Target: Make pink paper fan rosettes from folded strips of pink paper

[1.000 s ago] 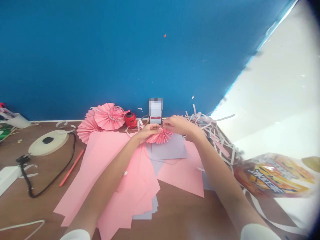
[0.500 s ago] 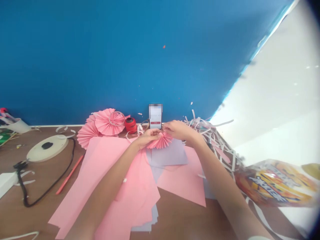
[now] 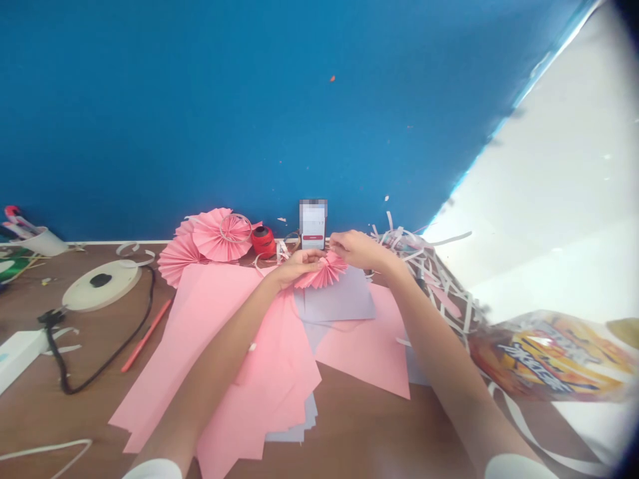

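Note:
A small pleated pink paper fan [image 3: 327, 273] is spread in a half circle between my two hands. My left hand [image 3: 302, 264] grips its left side, fingers closed on the pleats. At the fan's upper right, my right hand [image 3: 357, 248] pinches near the gathered centre; its fingertips are partly hidden. Beneath the fan lies a grey-lilac sheet [image 3: 344, 305] over a pink sheet [image 3: 367, 359]. Just behind the hands a phone [image 3: 313, 226] leans upright against the blue wall.
Finished pleated pink rosettes [image 3: 219, 236] and a red thread spool [image 3: 263, 241] stand back left. Pink sheets [image 3: 219, 332] spread under my left arm. A red pen [image 3: 146, 336], a round cream device with black cord [image 3: 102, 285], paper strips [image 3: 434, 266] and a snack bag [image 3: 559, 356] lie around.
The whole view has shifted slightly, so things sit a little higher in the frame. Both hands keep hold of the fan, with little change in their grip.

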